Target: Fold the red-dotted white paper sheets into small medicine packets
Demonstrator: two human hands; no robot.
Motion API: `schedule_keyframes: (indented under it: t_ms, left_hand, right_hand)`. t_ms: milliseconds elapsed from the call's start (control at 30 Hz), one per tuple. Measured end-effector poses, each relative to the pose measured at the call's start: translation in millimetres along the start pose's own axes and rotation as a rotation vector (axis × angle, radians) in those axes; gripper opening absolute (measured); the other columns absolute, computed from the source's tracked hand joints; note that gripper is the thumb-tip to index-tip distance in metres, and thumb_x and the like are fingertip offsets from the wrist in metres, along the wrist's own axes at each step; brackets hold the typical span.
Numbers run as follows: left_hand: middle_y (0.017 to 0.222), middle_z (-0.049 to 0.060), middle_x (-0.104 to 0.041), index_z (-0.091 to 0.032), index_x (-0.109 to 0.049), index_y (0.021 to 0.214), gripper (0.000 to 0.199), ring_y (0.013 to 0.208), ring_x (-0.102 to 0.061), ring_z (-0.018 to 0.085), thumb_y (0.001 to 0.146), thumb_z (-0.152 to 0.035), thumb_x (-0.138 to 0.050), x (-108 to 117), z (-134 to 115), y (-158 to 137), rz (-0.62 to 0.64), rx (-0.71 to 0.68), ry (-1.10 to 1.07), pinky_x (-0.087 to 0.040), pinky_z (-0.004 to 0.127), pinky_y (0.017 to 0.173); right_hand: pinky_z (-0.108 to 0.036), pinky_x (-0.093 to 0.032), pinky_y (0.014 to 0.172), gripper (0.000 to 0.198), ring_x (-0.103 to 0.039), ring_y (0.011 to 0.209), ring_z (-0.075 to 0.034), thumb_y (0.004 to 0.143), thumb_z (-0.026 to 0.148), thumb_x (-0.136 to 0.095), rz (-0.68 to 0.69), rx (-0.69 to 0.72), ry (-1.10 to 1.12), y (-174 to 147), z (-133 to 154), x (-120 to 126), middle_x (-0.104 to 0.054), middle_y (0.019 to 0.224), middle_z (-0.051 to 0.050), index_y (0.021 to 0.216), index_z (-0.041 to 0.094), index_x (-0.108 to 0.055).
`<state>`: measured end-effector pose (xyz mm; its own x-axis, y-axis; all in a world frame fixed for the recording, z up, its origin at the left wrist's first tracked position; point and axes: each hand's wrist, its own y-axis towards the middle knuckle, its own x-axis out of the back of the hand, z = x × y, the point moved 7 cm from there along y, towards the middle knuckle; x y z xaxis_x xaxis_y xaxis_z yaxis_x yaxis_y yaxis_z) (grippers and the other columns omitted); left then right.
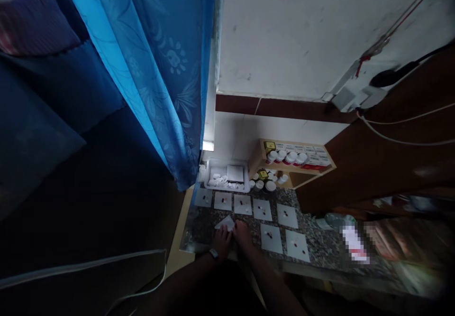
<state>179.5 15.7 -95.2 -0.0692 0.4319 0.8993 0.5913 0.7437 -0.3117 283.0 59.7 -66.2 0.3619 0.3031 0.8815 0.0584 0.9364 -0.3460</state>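
Speckled desk in dim light. One folded paper, on the desk's near side; left hand and right hand both touching it, cannot tell whether either grip is closed. Step in hand, by appearance: folding; the next crease probably calls for light, steady finger pressure. Seven flat papers bearing pills, behind and to the right. Beyond: one white tray, one wooden shelf with lidded bottles.

My left forearm and right forearm converge from below as I watch remotely; my left hand, back upward, lies just beside my curled right hand.
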Motion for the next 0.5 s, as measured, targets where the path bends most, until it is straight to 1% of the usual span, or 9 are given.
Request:
schedule_keyframes:
  t_ms: [67,133,200,233,300,367,433,500]
  left_hand:
    - [0.140,0.024,-0.025,-0.012,-0.029,0.136,0.056,0.129,-0.024,0.035,0.086,-0.034,-0.039,-2,-1,0,0.000,-0.004,0.003,-0.025,0.055,0.097]
    - [0.140,0.025,-0.025,-0.011,-0.029,0.136,0.056,0.129,-0.023,0.036,0.086,-0.033,-0.039,-4,-1,2,0.000,0.006,-0.010,-0.024,0.055,0.098]
    - [0.140,0.025,-0.025,-0.009,-0.030,0.136,0.055,0.129,-0.024,0.035,0.086,-0.031,-0.038,-7,0,4,-0.001,0.021,-0.037,-0.025,0.054,0.098]
    - [0.140,0.025,-0.026,-0.009,-0.031,0.135,0.054,0.129,-0.024,0.035,0.086,-0.030,-0.037,-8,1,5,-0.010,0.037,-0.051,-0.025,0.054,0.098]
    - [0.139,0.025,-0.026,-0.008,-0.032,0.135,0.054,0.130,-0.024,0.034,0.084,-0.028,-0.038,-9,3,6,-0.040,0.056,-0.074,-0.026,0.053,0.099]
    - [0.139,0.025,-0.026,-0.007,-0.031,0.135,0.058,0.130,-0.023,0.034,0.082,-0.028,-0.041,-9,4,6,-0.063,0.049,-0.090,-0.026,0.052,0.099]
    - [0.140,0.025,-0.025,-0.004,-0.029,0.135,0.062,0.130,-0.022,0.034,0.081,-0.031,-0.043,-8,4,5,-0.050,0.019,-0.101,-0.026,0.051,0.100]
    - [0.140,0.025,-0.024,-0.003,-0.029,0.135,0.064,0.131,-0.020,0.034,0.081,-0.034,-0.043,-5,7,4,-0.012,0.001,-0.109,-0.024,0.050,0.101]
  right_hand:
    - [-0.025,-0.038,0.080,0.023,-0.055,0.094,-0.018,0.078,0.014,-0.044,-0.030,0.059,-0.027,-4,1,2,-0.062,0.099,-0.010,0.094,0.015,-0.061]
    - [-0.027,-0.036,0.088,0.032,-0.051,0.105,-0.019,0.078,0.012,-0.042,-0.046,0.211,-0.055,-12,6,0,-0.059,0.112,-0.010,0.105,0.017,-0.059]
    - [-0.031,-0.032,0.095,0.040,-0.044,0.117,-0.020,0.080,0.013,-0.040,-0.033,0.379,-0.085,-25,10,-6,-0.052,0.125,-0.010,0.117,0.018,-0.054]
    - [-0.034,-0.030,0.097,0.042,-0.040,0.121,-0.020,0.081,0.014,-0.040,-0.022,0.434,-0.106,-31,10,-9,-0.048,0.130,-0.010,0.121,0.018,-0.051]
    - [-0.040,-0.028,0.100,0.047,-0.034,0.126,-0.022,0.081,0.017,-0.039,-0.008,0.486,-0.155,-40,7,-14,-0.042,0.135,-0.009,0.128,0.018,-0.044]
    - [-0.043,-0.027,0.100,0.050,-0.031,0.128,-0.023,0.081,0.020,-0.040,0.002,0.505,-0.194,-46,4,-16,-0.039,0.137,-0.010,0.131,0.018,-0.040]
    - [-0.044,-0.028,0.100,0.052,-0.029,0.129,-0.023,0.080,0.020,-0.040,0.004,0.511,-0.208,-49,3,-16,-0.039,0.137,-0.011,0.132,0.017,-0.039]
    - [-0.043,-0.028,0.100,0.052,-0.028,0.129,-0.023,0.080,0.022,-0.041,-0.006,0.528,-0.192,-51,3,-14,-0.038,0.137,-0.012,0.131,0.017,-0.040]
